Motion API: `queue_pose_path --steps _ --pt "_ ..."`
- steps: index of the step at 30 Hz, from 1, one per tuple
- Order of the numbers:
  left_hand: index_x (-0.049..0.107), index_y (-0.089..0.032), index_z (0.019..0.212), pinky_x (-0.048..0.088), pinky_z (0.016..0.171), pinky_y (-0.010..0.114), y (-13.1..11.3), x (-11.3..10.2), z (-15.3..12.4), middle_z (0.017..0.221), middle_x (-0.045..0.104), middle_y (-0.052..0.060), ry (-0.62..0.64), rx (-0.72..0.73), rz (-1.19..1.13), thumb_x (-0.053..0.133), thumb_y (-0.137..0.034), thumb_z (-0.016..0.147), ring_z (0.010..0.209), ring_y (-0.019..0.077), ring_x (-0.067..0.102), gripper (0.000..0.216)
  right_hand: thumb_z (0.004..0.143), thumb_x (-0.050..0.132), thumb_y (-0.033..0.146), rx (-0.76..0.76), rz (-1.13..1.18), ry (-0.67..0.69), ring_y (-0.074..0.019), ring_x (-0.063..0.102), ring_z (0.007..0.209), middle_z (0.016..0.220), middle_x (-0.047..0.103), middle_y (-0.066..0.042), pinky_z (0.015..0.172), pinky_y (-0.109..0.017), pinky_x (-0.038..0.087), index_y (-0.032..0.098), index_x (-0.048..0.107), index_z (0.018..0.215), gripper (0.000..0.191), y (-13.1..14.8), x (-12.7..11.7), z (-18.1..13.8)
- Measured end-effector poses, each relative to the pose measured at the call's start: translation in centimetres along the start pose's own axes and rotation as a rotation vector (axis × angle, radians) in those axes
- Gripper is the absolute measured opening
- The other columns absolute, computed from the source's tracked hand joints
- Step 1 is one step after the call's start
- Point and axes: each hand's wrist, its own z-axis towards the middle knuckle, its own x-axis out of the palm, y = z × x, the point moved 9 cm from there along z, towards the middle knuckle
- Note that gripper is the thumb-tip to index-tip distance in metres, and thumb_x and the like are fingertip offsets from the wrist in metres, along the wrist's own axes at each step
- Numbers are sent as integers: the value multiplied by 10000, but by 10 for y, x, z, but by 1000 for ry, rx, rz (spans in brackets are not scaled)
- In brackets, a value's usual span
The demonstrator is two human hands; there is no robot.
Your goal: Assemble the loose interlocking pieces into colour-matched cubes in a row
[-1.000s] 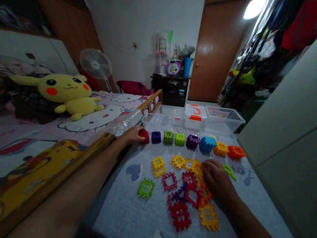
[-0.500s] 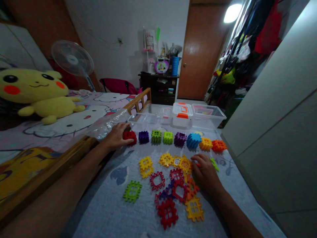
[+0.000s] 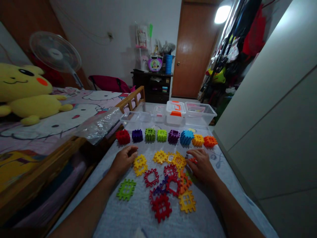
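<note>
My left hand is over the sheet, fingers loosely curved and apart, nothing visible in them. Its fingertips are just left of two overlapping yellow square lattice pieces. At the right of the pile, my right hand curls its thumb and fingers around a red-orange piece, mostly hidden. A green piece shows partly under that palm. Between the hands lie yellow pieces, red frames, a purple piece and an orange piece. Closer to me are a red piece, a yellow piece and a green square.
Beyond the hands runs a row of colour-sorted stacks, from a red stack to an orange stack. Clear plastic boxes and a white-lidded box stand behind. A wooden bed rail borders the left side.
My left hand has left the red stack and come back toward me, beside the yellow pieces. My right hand stays near the red-orange piece. The view has turned slightly right.
</note>
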Motion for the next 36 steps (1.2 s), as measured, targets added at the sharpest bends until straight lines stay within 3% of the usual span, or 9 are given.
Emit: queue_pose_path --steps 5,11,14,18,22,24,28,30,36 --pt "680 -171 959 535 827 366 3 6 -3 992 721 82 52 23 31 569 -436 739 912 252 674 361 786 681 343 30 -64 112 -298 535 1019 1083 679 -114 890 -451 410 181 651 1101 355 17 19 0" --pt "674 -174 961 541 805 347 4 9 -4 986 712 78 59 50 45 564 -406 758 910 239 672 327 806 651 318 58 -64 105 -284 532 969 991 661 -93 852 -422 408 199 654 969 201 20 23 5" --pt "677 -169 957 538 796 345 3 8 -4 989 704 80 60 62 52 560 -398 763 903 237 668 321 868 570 274 78 32 16 -247 552 875 866 652 -68 809 -383 421 200 638 859 101 14 10 6" --pt "676 -173 957 537 779 341 3 8 -4 947 702 68 73 70 46 555 -387 773 869 229 667 307 886 545 261 96 161 -180 -232 564 889 879 636 -62 832 -374 433 206 620 833 107 0 -13 4" --pt "672 -171 970 536 787 344 6 10 -3 959 700 70 94 74 33 556 -375 775 870 228 668 305 889 542 260 105 99 -271 -227 547 882 871 603 -60 833 -381 436 208 630 833 117 -4 -22 1" --pt "670 -175 968 536 786 341 7 10 -3 963 701 67 102 70 31 558 -374 773 870 226 668 301 881 547 259 97 18 -231 -234 534 890 873 598 -65 837 -394 425 212 651 823 128 -1 -19 1" --pt "669 -178 964 536 775 332 5 9 -3 945 701 62 116 61 26 557 -384 772 859 222 668 302 810 628 287 24 -53 46 -245 530 916 913 617 -62 831 -408 404 225 686 809 85 11 4 1" --pt "669 -178 961 535 773 330 4 9 -3 937 700 61 122 58 23 553 -387 772 854 221 668 304 802 628 295 -1 -34 118 -244 535 925 936 629 -58 837 -412 403 228 688 815 90 13 8 0" --pt "676 -191 942 535 762 326 3 9 -2 946 703 56 118 75 31 559 -372 761 855 220 664 281 863 560 291 -1 -15 -9 -254 551 951 959 667 -81 879 -438 406 208 682 878 148 17 -2 3"
